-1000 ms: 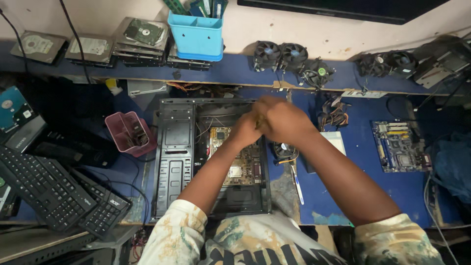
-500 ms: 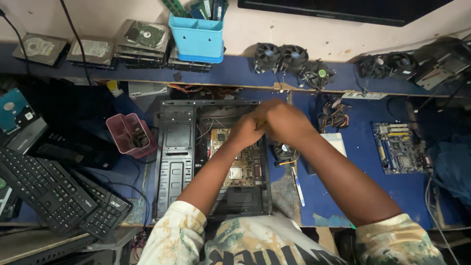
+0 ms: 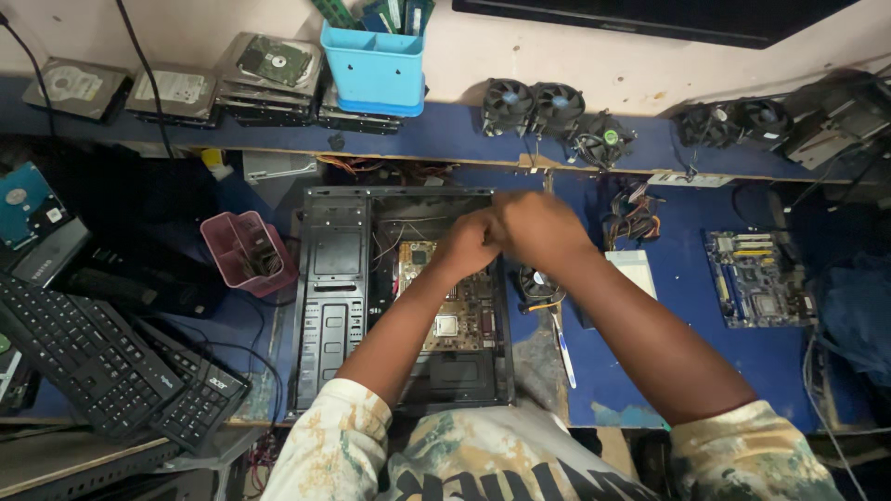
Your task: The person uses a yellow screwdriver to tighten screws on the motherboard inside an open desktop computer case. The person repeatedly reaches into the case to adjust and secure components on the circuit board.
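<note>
Both hands have barely shifted: left hand (image 3: 467, 244) and right hand (image 3: 538, 227) stay clenched together mid-frame over the open case (image 3: 334, 278), grasp hidden.

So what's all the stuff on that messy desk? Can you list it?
Open black metal computer case: one, middle of desk, lying flat.
Green motherboard: one, inside the case.
Black keyboards: two, left edge.
Pink plastic bin: one, left of the case.
Blue plastic tub: one, back shelf.
Silver hard drives: several, back shelf left.
Black cooler fans: three, back shelf middle; more at right.
Blue bare circuit board: one, right.
Left hand: over the case, closed.
Right hand: touching the left, closed.
</note>
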